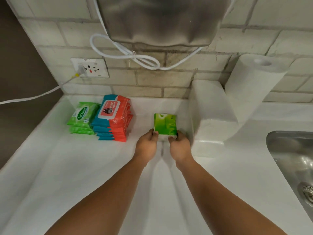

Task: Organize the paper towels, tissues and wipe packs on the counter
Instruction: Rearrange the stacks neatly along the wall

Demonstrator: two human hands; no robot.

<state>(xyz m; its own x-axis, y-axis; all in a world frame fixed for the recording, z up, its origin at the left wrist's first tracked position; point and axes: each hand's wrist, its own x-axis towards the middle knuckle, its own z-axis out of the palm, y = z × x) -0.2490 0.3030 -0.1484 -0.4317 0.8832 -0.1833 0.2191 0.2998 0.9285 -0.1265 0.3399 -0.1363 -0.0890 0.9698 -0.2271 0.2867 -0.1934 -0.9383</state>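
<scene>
A small green tissue pack [165, 125] rests on the white counter [84, 167] near the back wall. My left hand [147, 145] grips its near left corner and my right hand [179, 146] grips its near right corner. To the left stands a stack of red-and-blue wipe packs [113, 119], and beside that a stack of green Sanicare wipe packs [83, 117]. Right of the tissue pack is a tall white stack of folded paper towels [210, 116]. An upright paper towel roll [254, 85] stands behind it against the wall.
A steel sink [294, 160] sits at the right edge. A metal hand dryer [160, 19] hangs overhead with a looped white cable [128, 55]. A wall socket [89, 67] with a plug and cord is at the back left. The counter's left edge drops off.
</scene>
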